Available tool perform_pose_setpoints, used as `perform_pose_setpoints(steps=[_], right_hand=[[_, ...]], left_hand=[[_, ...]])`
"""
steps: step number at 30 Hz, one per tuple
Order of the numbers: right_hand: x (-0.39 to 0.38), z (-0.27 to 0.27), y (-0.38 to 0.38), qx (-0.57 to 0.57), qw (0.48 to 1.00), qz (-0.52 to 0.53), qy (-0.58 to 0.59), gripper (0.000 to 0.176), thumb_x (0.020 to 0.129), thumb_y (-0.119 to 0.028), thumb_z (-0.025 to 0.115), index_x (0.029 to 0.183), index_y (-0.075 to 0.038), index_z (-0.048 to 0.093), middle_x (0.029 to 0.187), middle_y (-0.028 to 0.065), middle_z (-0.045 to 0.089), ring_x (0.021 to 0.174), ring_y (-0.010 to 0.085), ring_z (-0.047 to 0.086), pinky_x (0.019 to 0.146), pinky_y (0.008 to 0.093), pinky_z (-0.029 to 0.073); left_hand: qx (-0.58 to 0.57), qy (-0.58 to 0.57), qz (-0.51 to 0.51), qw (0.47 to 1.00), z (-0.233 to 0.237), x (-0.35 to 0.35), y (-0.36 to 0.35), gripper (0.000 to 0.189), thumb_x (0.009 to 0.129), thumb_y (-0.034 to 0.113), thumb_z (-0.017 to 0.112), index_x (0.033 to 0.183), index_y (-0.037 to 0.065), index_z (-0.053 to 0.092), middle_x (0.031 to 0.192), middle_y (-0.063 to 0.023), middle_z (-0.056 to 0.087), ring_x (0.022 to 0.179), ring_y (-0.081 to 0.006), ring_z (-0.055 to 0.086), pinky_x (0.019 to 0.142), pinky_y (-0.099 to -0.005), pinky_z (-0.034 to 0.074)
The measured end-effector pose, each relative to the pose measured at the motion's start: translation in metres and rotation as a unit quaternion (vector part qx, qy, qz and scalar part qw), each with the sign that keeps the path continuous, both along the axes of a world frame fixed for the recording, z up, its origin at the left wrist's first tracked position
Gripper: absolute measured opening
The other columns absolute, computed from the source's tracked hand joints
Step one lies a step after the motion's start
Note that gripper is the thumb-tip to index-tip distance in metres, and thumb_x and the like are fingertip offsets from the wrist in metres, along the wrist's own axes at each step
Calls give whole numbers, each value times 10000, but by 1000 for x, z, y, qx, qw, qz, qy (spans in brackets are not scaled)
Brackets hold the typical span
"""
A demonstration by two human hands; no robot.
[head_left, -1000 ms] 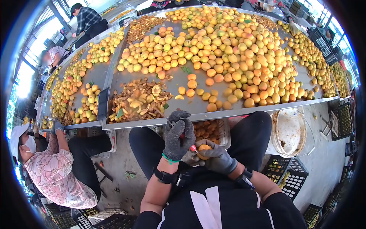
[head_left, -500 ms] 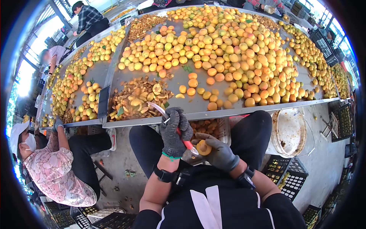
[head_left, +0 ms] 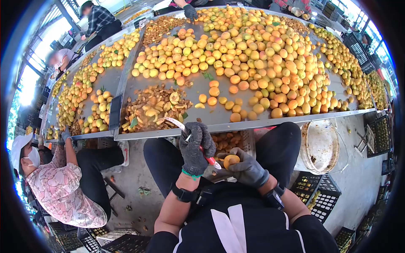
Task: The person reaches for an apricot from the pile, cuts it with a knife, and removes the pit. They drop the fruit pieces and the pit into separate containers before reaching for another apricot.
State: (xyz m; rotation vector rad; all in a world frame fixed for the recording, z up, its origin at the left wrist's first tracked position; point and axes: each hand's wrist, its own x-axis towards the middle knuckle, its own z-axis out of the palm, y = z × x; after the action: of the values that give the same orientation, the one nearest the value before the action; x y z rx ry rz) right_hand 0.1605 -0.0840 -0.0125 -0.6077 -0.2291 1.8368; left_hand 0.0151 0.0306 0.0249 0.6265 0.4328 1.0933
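My gloved left hand (head_left: 197, 145) is closed around a red-handled knife (head_left: 211, 160), its pale curved blade pointing up and left toward the table edge. An orange apricot (head_left: 230, 161) is pinched in the fingers of my gloved right hand (head_left: 249, 169), close beside the lower end of the knife handle. Just above my left hand a small brown bit (head_left: 198, 119) shows against the table rim. Beyond the blade lies a heap of apricot pits and scraps (head_left: 154, 107). Under the rim, between my knees, sits a crate of orange-brown pieces (head_left: 225, 141).
Whole apricots (head_left: 253, 55) cover much of the metal table (head_left: 202, 86). A white bucket (head_left: 319, 145) stands right of my knee, with a black crate (head_left: 316, 194) below it. A masked person (head_left: 63, 181) sits at left; other people work around the table.
The apricot and my right hand have shifted slightly right and up. My left hand has moved slightly right with the knife. Across the table another person's gloved hand has come over the fruit.
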Motion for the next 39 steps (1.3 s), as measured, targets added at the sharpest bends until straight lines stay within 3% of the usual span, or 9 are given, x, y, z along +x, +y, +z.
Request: perform_pose_setpoints(steps=[3, 6, 9, 12, 22, 32, 34, 37, 39], right_hand=[[-2, 9, 0, -58, 993, 32, -101, 440, 851, 38, 583, 1243, -47, 403, 1215, 151, 468, 1023, 264, 601, 910, 400, 533], [-3, 7, 1, -15, 985, 52, -164, 430, 865, 16, 589, 1254, -48, 415, 1149, 154, 537, 975, 238, 628, 883, 365, 539], [-6, 16, -3, -18, 992, 65, -108, 435, 878, -28, 605, 1267, -33, 409, 1039, 126, 595, 923, 208, 644, 811, 303, 550], [-8, 13, -4, -16, 983, 98, -156, 437, 887, -62, 612, 1271, -24, 407, 1003, 104, 612, 889, 182, 650, 744, 256, 544], [-18, 25, -7, 0, 973, 128, -194, 413, 887, -74, 613, 1243, -24, 409, 1004, 84, 596, 802, 136, 619, 637, 221, 508], [-31, 33, -12, 19, 981, 66, -183, 362, 911, -98, 580, 1215, -58, 388, 869, 82, 572, 632, 111, 539, 585, 218, 456], [-34, 31, -11, 26, 986, 49, -158, 364, 915, -103, 577, 1218, -64, 381, 865, 84, 570, 630, 114, 537, 583, 220, 451], [-37, 32, -10, 52, 991, 27, -121, 383, 917, -131, 588, 1226, -77, 370, 860, 85, 568, 624, 121, 535, 581, 224, 451], [-38, 31, -8, 104, 982, 23, -158, 394, 930, -172, 582, 1239, -75, 358, 866, 80, 560, 629, 113, 524, 579, 224, 445]], left_hand=[[12, 3, 2, 1000, 4, 1, -4, 162, 929, 240, 579, 932, 85, 533, 567, -42, 484, 370, -129, 409, 339, -247, 345], [36, 17, 4, 999, 5, 2, -8, 166, 931, 228, 575, 929, 69, 531, 561, -47, 487, 355, -131, 406, 335, -247, 345], [54, 33, 0, 998, 6, 0, -10, 175, 929, 216, 575, 938, 47, 531, 559, -49, 496, 350, -128, 408, 335, -244, 342], [60, 49, -4, 997, 8, -1, -15, 198, 921, 213, 588, 949, 22, 543, 557, -44, 505, 355, -116, 413, 341, -237, 337], [137, 109, -23, 984, 10, -6, -20, 179, 913, 214, 603, 923, 43, 552, 539, -54, 489, 353, -138, 399, 341, -259, 326], [96, 82, -30, 992, 13, -3, -20, 163, 916, 232, 601, 925, 76, 558, 500, -9, 418, 341, -119, 352, 333, -247, 303], [-6, -66, -73, 995, 16, -4, -14, 139, 931, 221, 581, 919, 83, 562, 527, -5, 453, 350, -111, 383, 340, -232, 321], [-28, -157, -79, 984, 5, -3, -4, 131, 947, 251, 549, 928, 121, 550, 516, 10, 395, 330, -110, 337, 324, -246, 307], [-6, -148, -89, 985, 3, -6, -1, 151, 966, 269, 508, 931, 135, 568, 531, 23, 399, 330, -99, 338, 323, -246, 309]])
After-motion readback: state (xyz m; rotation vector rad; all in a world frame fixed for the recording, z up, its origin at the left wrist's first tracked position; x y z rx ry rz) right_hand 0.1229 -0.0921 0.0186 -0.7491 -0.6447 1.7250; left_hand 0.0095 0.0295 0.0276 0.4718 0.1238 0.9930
